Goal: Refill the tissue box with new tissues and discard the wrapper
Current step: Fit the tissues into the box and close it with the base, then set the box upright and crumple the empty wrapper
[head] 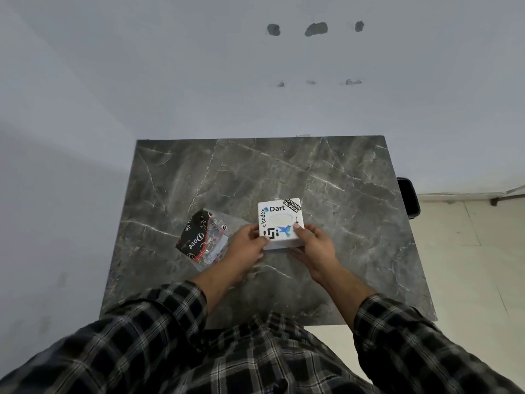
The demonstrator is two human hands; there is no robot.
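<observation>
Your left hand [250, 240] and right hand [312, 243] both clamp the tissue box's [279, 221] near edge. The wrapper [203, 237] lies just left of the box.

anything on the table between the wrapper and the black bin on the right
Yes. The white tissue box, held by the left hand and right hand, sits between the wrapper and the black bin, which stands beyond the table's right edge.

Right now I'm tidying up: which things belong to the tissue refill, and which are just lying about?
Job: white square sticker-covered tissue box, held by left hand and right hand; black-and-red Dove plastic wrapper.
Lying about: black bin beside the grey marble table.
</observation>
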